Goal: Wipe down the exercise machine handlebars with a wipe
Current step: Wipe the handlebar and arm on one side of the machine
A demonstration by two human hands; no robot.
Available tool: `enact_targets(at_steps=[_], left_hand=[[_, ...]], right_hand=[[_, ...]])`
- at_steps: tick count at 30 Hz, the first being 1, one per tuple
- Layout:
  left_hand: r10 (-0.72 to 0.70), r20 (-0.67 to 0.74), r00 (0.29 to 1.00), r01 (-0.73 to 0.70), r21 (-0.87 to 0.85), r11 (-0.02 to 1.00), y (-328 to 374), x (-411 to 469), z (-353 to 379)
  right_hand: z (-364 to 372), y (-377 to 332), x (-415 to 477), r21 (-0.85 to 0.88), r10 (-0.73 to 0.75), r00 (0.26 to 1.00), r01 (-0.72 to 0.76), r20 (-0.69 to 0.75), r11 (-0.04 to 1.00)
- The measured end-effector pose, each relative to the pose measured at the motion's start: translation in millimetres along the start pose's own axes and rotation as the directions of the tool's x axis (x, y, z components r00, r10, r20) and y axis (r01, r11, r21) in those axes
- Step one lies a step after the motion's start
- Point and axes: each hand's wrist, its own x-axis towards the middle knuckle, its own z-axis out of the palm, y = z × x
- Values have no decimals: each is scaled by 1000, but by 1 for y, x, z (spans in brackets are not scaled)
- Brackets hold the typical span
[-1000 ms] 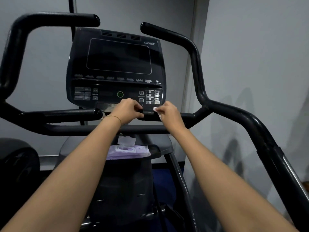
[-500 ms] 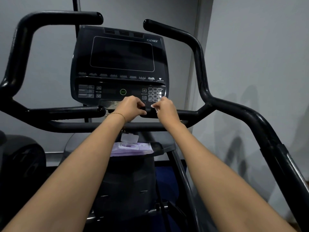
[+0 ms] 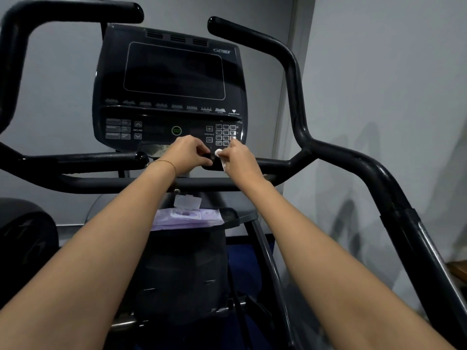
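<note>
Black handlebars frame the machine: a right bar [image 3: 298, 107] rising and bending, a left loop [image 3: 15, 46], and a short inner grip [image 3: 267, 164] under the console. My right hand [image 3: 240, 160] pinches a small white wipe [image 3: 219, 154] against the end of that inner grip. Just to its left, my left hand [image 3: 188, 154] is curled with its fingertips at the same grip end, close to the wipe. Most of the wipe is hidden inside my right hand.
The dark console [image 3: 171, 84] with keypad and green start button stands right behind my hands. A purple wipe pack [image 3: 188, 217] with its lid flipped open lies on the tray [image 3: 240, 215] below. A grey wall is close on the right.
Both hands stay at the inner grip end. My right hand shifted slightly left toward my left hand, and more of the white wipe shows between them now.
</note>
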Motion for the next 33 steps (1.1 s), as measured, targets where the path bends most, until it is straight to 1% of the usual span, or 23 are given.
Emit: enact_targets(at_steps=[2,3,5,6,8,9,10,11,12,13,14,15,16,17,18,19,20,21,22,25,29,30,33], left_hand=[[10,14,1000,-11,35,999,1,0,-2],[16,24,1000,-17,56,998,2,0,-3],[21,37,999,-24,89,996,4,0,-5],[21,38,999,-25,99,995,4,0,-5],[20,36,999,-24,106,994,4,-1,-6],[22,35,999,-25,104,994,4,-1,-7],[23,35,999,-27,104,994,3,0,-7],[26,37,999,-30,110,994,3,0,-8],[29,44,999,-34,121,992,3,0,-8],[34,53,998,-41,135,990,4,2,-9],[38,65,997,-48,147,988,5,3,-9],[42,76,996,-53,155,987,6,4,-10],[44,84,996,-57,159,986,7,5,-10],[44,86,995,-57,159,986,7,6,-10],[44,84,995,-57,156,986,6,6,-10],[46,81,996,-58,153,987,5,7,-9],[49,76,996,-59,147,987,3,7,-8],[49,73,996,-59,139,988,2,6,-8],[48,70,996,-57,133,989,1,6,-8],[43,68,997,-51,122,991,0,5,-7],[41,64,997,-47,94,994,-2,4,-7],[44,66,997,-50,92,994,-2,4,-7],[51,66,997,-56,89,994,-2,4,-7]], right_hand=[[-1,5,2,10,43,999,-43,4,999],[-2,5,6,-21,64,998,-64,21,998],[-1,1,9,-101,49,998,-45,35,994],[0,0,7,-100,17,1000,-15,21,995],[-4,5,-7,29,-18,999,19,-35,999],[-6,12,-17,157,23,997,-13,-68,988],[-8,21,-29,333,124,987,-82,-105,939],[-9,31,-43,554,291,948,-174,-130,814],[-9,39,-57,775,487,866,-233,-109,588],[-6,48,-70,928,668,744,-244,-6,280],[-2,57,-79,976,775,611,-215,160,-32],[3,65,-84,945,799,506,-165,327,-282],[10,72,-85,891,787,434,-101,439,-442],[15,77,-82,847,769,400,-39,499,-530],[20,83,-79,814,754,387,17,531,-581],[23,88,-73,800,751,390,57,533,-597],[25,93,-66,809,760,400,72,512,-583],[26,94,-59,830,765,428,57,482,-555],[26,94,-53,852,776,429,26,464,-523],[23,86,-49,784,743,391,78,543,-615],[10,81,-53,730,729,378,174,571,-661],[8,79,-52,725,725,370,171,581,-668],[10,65,-52,731,701,407,108,587,-674]])
